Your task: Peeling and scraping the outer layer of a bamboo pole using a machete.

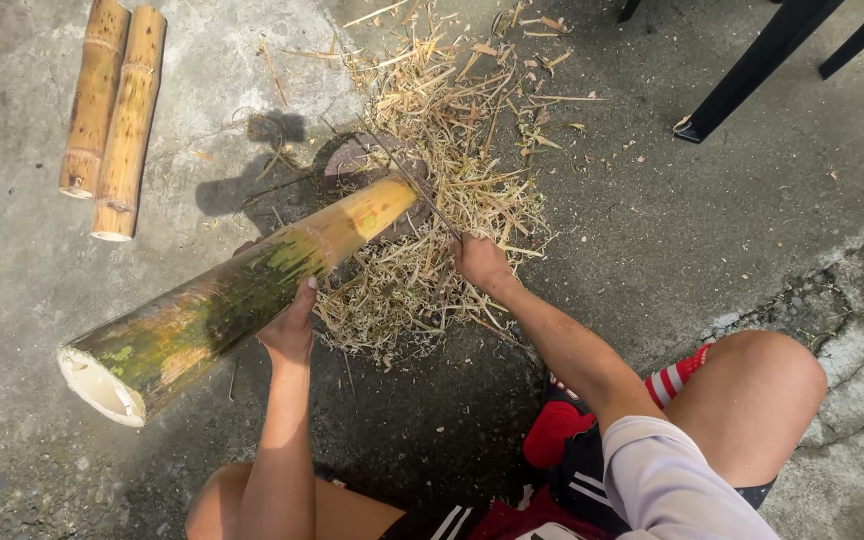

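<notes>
A thick green and yellow bamboo section [222, 300] lies tilted, its hollow cut end toward me at the lower left, its far end resting on a wooden block [357, 155]. My left hand [290, 325] grips the bamboo from underneath near its middle. My right hand [480, 262] is closed on the handle of a long thin blade [414, 185] that reaches up to the bamboo's peeled yellow far end. Straw-coloured shavings [452, 120] are heaped around the block.
Two shorter peeled bamboo pieces [112, 115] lie side by side at the upper left on the concrete floor [672, 230]. Black chair legs [752, 65] stand at the upper right. My bent knees sit at the bottom; cracked concrete [852, 310] runs along the right.
</notes>
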